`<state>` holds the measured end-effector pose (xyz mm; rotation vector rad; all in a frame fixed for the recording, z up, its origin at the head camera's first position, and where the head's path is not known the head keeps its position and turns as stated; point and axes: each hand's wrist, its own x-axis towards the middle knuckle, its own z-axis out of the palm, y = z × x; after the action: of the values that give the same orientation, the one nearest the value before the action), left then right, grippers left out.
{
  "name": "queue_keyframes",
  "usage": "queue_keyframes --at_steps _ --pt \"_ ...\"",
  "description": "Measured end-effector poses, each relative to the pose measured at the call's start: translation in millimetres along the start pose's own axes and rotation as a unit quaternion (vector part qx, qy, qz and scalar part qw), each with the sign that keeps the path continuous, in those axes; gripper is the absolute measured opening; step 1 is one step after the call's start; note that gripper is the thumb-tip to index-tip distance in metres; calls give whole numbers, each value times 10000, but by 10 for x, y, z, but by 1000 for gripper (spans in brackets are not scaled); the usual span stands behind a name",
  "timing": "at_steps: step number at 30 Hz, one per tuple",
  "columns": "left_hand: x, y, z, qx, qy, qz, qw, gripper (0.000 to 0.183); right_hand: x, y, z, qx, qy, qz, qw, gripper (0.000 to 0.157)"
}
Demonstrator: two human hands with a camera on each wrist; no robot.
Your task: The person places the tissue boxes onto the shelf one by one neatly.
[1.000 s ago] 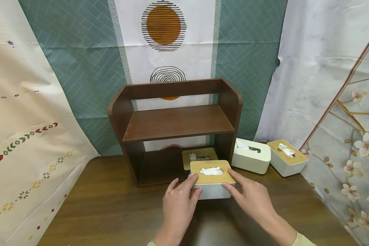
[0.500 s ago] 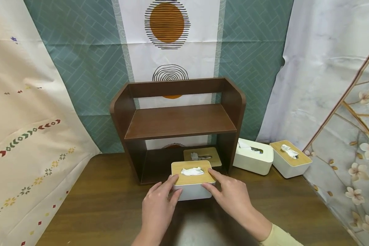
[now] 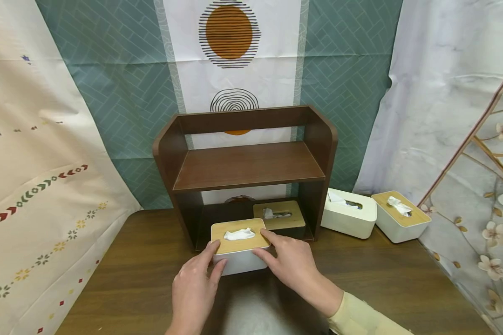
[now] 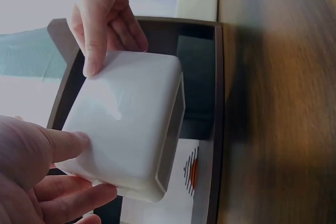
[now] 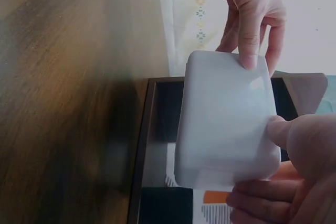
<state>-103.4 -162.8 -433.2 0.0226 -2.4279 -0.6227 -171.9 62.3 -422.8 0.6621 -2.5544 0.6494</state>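
Between both hands hangs a white tissue box [image 3: 239, 264] with a wood-coloured lid and a white tissue in its slot. My left hand [image 3: 194, 287] grips its left end, fingers at the lid and thumb on the front face. At the right end my right hand [image 3: 292, 261] grips it in the same manner. Both wrist views show the smooth white front of the box [image 4: 123, 119] held up off the table. Behind it, in the lower right of a brown two-tier shelf [image 3: 251, 163], stands a dark tissue box [image 3: 298, 217] with a wood-coloured lid.
Right of the shelf, a cream tissue box [image 3: 345, 223] stands beside a white tissue box with a wood-coloured lid [image 3: 402, 229]. The brown wooden table [image 3: 121, 270] meets patterned cloths [image 3: 138, 116] on its left, back and right.
Both hands have carried the white tissue box leftward, from in front of the dark box to in front of the lower shelf's left part. More of the dark box shows now.
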Motion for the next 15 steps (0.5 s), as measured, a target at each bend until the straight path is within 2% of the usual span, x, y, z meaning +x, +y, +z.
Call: queue_keyframes --at_steps 6,12,15 --pt "5 -109 5 -43 59 -82 9999 58 75 -14 112 248 -193 -293 9991 54" --pt "37 -243 47 -88 332 -10 9994 61 179 -22 203 584 -534 -516 9955 54" --pt "71 -304 84 -100 293 -62 9995 61 242 -6 250 638 -667 -615 9938 58"
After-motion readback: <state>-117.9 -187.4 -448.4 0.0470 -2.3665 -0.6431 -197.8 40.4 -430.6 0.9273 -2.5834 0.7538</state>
